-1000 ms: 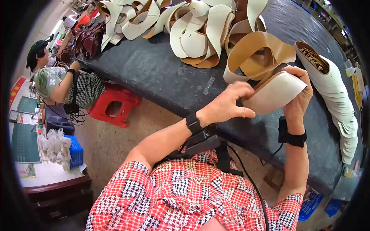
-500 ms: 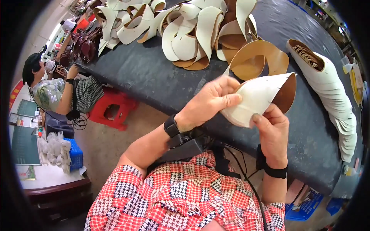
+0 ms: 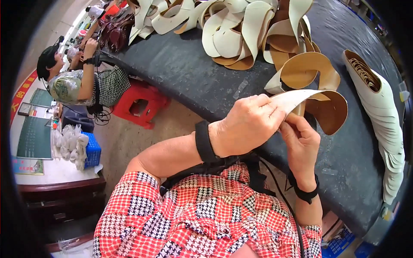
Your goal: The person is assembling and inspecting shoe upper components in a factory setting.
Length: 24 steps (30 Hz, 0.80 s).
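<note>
Over the near edge of the dark table, my left hand (image 3: 251, 124) and my right hand (image 3: 303, 144) hold a curved white leather shoe upper piece (image 3: 330, 114) with a brown inner side. My left fingers grip its white edge from above, knuckles up. Close beside them, the right thumb and fingers pinch its lower edge, partly hidden by the left hand. The brown inside of the far end faces me. Just beyond it lies another looped upper piece (image 3: 301, 71) with its tan lining showing.
A heap of white, tan-lined upper pieces (image 3: 228, 36) covers the far side of the dark table (image 3: 193, 73). A nested row of uppers (image 3: 380, 112) curves along the right. At left a co-worker (image 3: 71, 84) sits on a red stool (image 3: 144, 101) near a blue basket (image 3: 92, 150).
The upper piece has turned from its broad white side to edge-on, exposing more brown inside. My left hand has rolled over, knuckles up, and moved closer to the right. The view has shifted.
</note>
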Available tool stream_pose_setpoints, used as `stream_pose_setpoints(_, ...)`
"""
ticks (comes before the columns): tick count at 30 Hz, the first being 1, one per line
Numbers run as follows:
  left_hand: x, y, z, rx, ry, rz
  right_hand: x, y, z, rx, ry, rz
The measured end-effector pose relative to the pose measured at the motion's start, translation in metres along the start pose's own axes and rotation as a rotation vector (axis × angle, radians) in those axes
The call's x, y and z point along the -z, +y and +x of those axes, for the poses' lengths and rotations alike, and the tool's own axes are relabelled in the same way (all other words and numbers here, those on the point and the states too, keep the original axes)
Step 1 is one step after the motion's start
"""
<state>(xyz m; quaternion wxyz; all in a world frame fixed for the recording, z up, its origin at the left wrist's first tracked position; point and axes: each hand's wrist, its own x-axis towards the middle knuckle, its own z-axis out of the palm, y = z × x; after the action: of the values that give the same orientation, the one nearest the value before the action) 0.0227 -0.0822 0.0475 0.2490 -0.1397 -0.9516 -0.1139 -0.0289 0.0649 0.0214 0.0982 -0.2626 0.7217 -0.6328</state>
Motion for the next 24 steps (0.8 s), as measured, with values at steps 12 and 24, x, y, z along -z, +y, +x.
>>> stream_pose_setpoints(12,-0.008,-0.032,0.001,0.996,0.361,-1.497,0.035,0.003,0.018,-0.311,0.073,0.889)
stream_pose_setpoints(24,-0.026,-0.029,0.014,0.353,-0.003,-1.443,0.058,0.002,0.012,-0.393,-0.004,1.421)
